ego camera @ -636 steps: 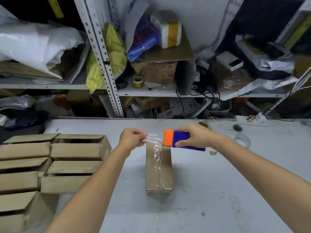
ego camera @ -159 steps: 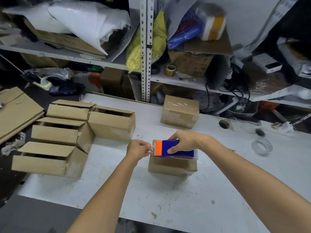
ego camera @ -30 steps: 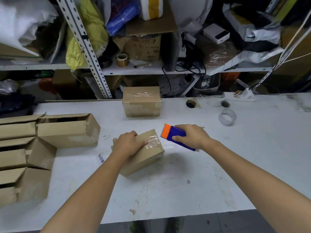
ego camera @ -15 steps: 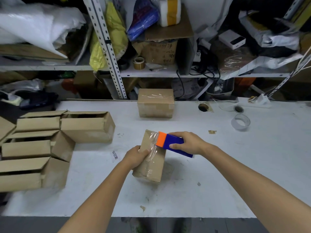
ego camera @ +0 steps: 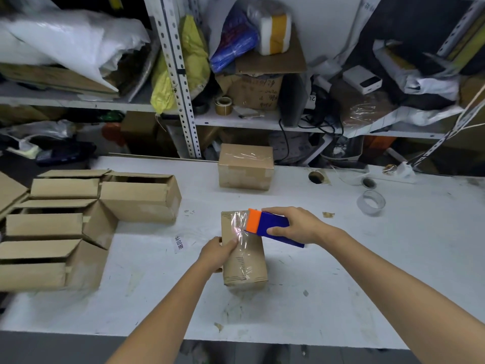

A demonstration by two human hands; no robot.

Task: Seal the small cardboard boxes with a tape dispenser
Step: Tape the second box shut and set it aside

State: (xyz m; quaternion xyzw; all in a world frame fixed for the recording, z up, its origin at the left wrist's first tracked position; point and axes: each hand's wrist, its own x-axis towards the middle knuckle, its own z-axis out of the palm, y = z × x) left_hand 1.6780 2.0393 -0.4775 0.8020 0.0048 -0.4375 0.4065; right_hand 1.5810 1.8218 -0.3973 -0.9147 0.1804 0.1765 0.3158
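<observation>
Left hand (ego camera: 217, 254) grips the box (ego camera: 245, 269), thumb pinning tape (ego camera: 240, 232) (toward the table's (ego camera: 341, 285) near edge); right hand (ego camera: 295, 225) clasps the dispenser (ego camera: 271, 227) — draw it low, taut.

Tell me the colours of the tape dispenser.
Blue body with an orange front end, tape dispenser; head view.

White table (ego camera: 341, 298), cardboard boxes (ego camera: 136, 198) (clear tape roll (ego camera: 370, 203))

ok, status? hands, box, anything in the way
Left hand grips small brown cardboard box at its side, thumb on clear tape. Right hand holds blue-and-orange tape dispenser over box's far end. Open cardboard boxes sit apart, left.
</observation>
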